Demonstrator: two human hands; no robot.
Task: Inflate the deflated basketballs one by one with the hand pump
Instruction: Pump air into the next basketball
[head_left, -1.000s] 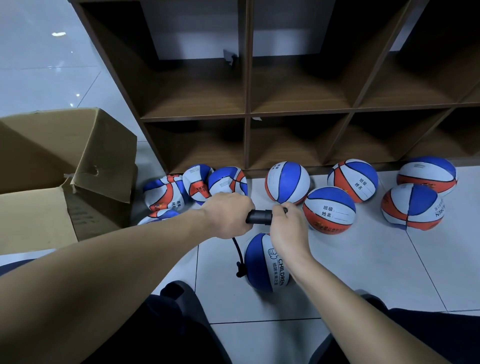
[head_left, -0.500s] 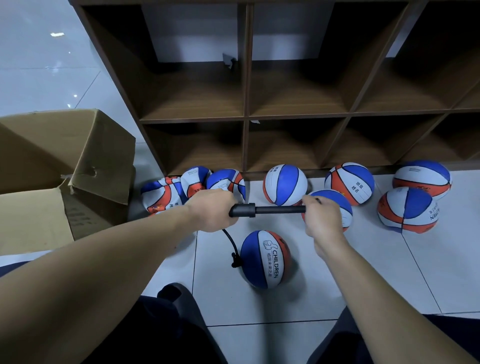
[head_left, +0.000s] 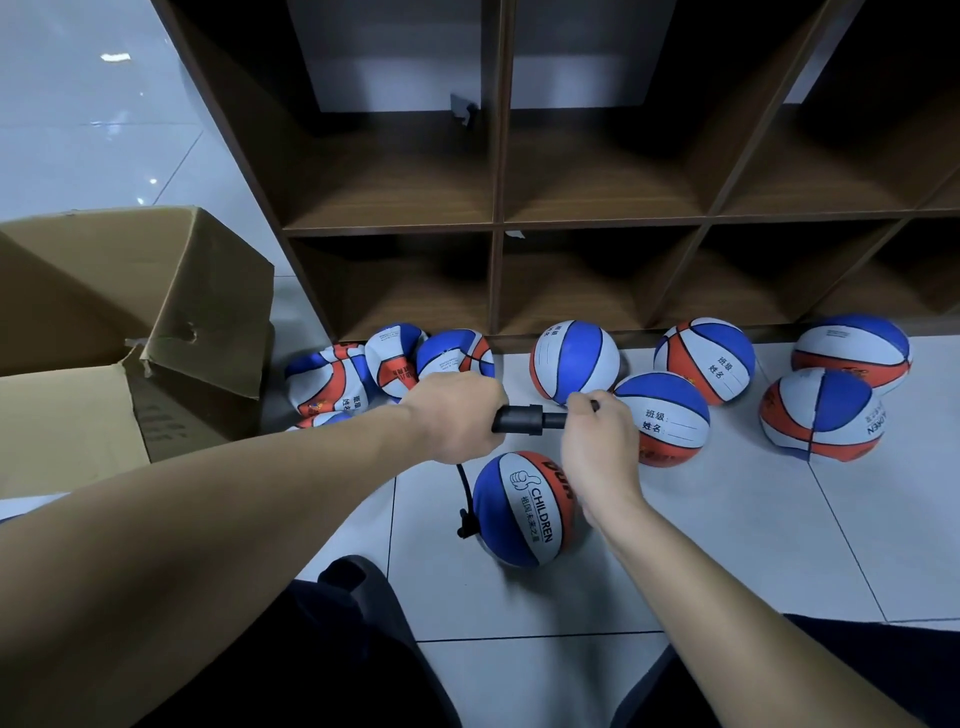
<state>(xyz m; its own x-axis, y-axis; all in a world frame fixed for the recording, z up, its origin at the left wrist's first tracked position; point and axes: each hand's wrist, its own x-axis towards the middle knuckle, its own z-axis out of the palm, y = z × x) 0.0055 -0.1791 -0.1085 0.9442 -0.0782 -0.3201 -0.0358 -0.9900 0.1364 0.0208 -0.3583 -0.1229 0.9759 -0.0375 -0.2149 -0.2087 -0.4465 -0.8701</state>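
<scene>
My left hand (head_left: 457, 415) grips the barrel of the black hand pump (head_left: 522, 419), held level above the floor. My right hand (head_left: 597, 441) grips the pump's handle close to the barrel, so almost no rod shows. A black hose (head_left: 464, 493) curves down from the pump to the left side of a blue, white and orange basketball (head_left: 524, 509) lying on the tiles below my hands. Crumpled, deflated balls (head_left: 332, 379) are bunched to the left by the shelf. Rounder balls (head_left: 574, 361) lie in a row to the right.
A brown wooden cubby shelf (head_left: 496, 223) stands behind the balls. An open cardboard box (head_left: 130, 322) sits at the left. My dark-trousered knees (head_left: 337, 649) frame the bottom of the view on white floor tiles (head_left: 727, 545).
My right hand pulled the handle out to the right half a second ago and has now pushed it back in toward the barrel. The ball has turned a little.
</scene>
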